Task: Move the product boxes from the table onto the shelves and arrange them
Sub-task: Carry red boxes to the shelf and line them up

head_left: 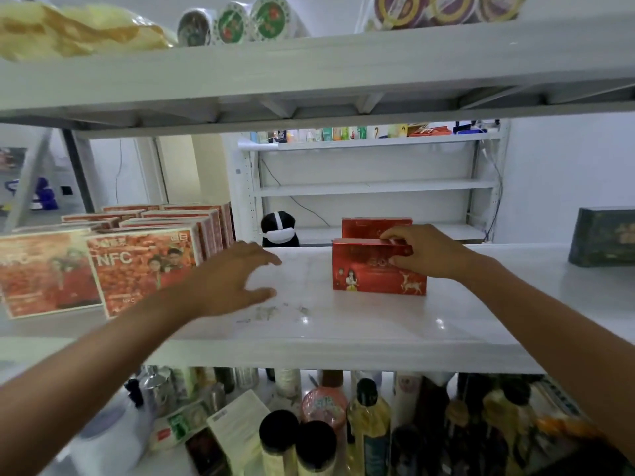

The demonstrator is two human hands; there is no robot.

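We count two hands, the left hand [237,276] and the right hand [426,250]. At 3 o'clock of the left hand stand two red boxes, the front red box [378,273] and the rear red box [371,227]. At 9 o'clock two NFC boxes [144,269] face us; those ranked behind overlap too much for us to number. We see one dark green box [604,237] at far 3 o'clock. Up at 12 o'clock we count three green-rimmed round tins [233,24], at 1 o'clock three purple-labelled round tins [450,6], and at 6 o'clock two black-capped bottles [278,431].
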